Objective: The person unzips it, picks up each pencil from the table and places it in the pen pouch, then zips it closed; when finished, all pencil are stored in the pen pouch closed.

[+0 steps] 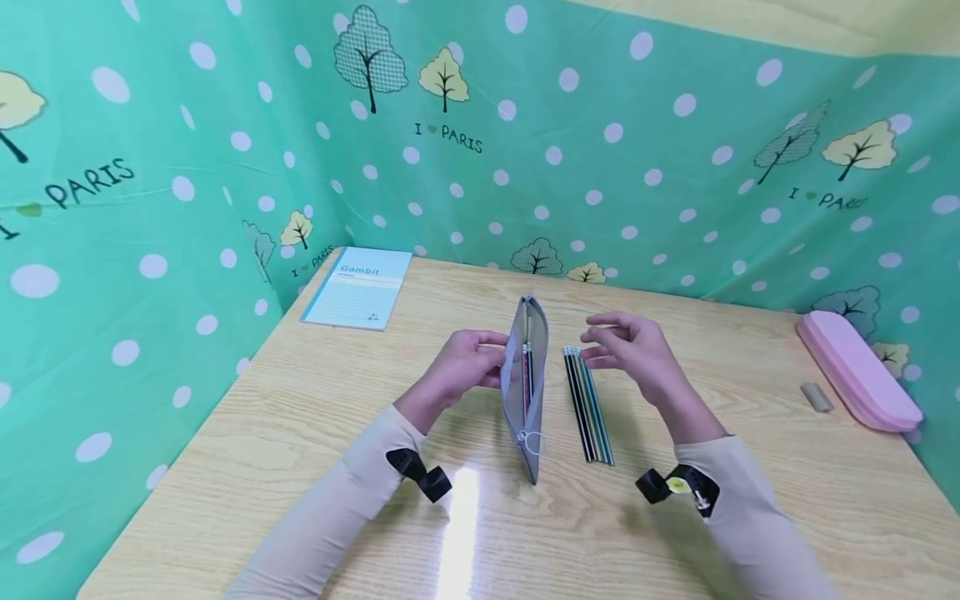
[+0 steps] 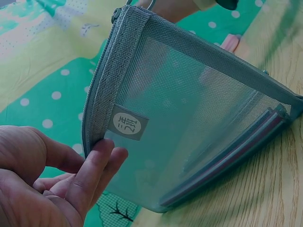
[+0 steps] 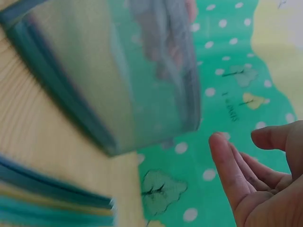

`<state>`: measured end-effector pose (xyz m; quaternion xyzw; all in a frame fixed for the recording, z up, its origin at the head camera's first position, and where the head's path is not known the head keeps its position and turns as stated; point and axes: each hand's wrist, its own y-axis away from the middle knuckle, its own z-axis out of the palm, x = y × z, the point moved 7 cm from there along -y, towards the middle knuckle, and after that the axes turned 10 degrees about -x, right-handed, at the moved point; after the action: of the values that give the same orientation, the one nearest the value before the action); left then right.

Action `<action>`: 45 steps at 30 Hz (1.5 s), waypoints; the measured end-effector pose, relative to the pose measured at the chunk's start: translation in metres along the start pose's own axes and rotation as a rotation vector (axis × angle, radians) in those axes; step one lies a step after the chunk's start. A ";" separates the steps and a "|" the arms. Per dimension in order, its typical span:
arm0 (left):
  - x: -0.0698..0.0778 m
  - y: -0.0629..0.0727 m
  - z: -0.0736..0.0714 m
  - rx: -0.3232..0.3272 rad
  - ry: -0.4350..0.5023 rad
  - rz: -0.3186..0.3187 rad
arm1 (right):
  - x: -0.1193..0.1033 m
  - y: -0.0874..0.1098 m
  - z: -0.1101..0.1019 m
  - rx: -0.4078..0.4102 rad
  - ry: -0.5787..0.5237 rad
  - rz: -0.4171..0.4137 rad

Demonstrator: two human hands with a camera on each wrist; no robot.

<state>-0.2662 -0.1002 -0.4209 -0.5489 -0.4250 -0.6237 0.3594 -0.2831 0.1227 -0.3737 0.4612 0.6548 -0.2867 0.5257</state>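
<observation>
My left hand (image 1: 463, 367) pinches the edge of a grey mesh zip pencil pouch (image 2: 165, 118) near its cloth label. The pouch stands on edge with its zipped mouth spread apart, and a few pencils (image 1: 527, 375) lie along its bottom. A ring-shaped zip pull (image 1: 532, 442) hangs at the near end. To the right of the pouch, several pencils (image 1: 588, 408) lie side by side on the table. Over their far ends hovers my right hand (image 1: 630, 346), its fingers loosely extended and holding nothing; the right wrist view shows it apart from the pouch.
A blue and white notebook (image 1: 360, 289) lies at the back left of the wooden table (image 1: 315, 417). At the far right are a pink pencil case (image 1: 858, 371) and a small grey block (image 1: 817, 397). A green dotted cloth (image 1: 622, 192) hangs behind.
</observation>
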 end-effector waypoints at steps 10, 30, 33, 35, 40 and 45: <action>0.000 0.001 0.000 0.002 0.002 -0.007 | 0.040 0.002 -0.019 -0.098 -0.024 0.122; 0.001 0.000 0.000 0.007 -0.005 -0.015 | 0.081 -0.001 -0.031 -0.225 -0.137 0.201; 0.001 0.000 0.001 0.006 0.000 -0.012 | 0.086 -0.002 -0.031 -0.234 -0.153 0.213; 0.001 0.000 0.001 0.005 0.002 -0.008 | 0.089 -0.003 -0.031 -0.240 -0.162 0.221; 0.000 0.000 0.000 0.008 0.000 -0.006 | 0.097 -0.005 -0.029 -0.248 -0.154 0.232; -0.001 -0.001 0.000 0.009 -0.003 -0.010 | 0.100 -0.007 -0.027 -0.230 -0.112 0.243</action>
<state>-0.2670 -0.1002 -0.4215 -0.5461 -0.4308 -0.6228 0.3582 -0.3033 0.1733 -0.4622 0.4569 0.5923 -0.1694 0.6416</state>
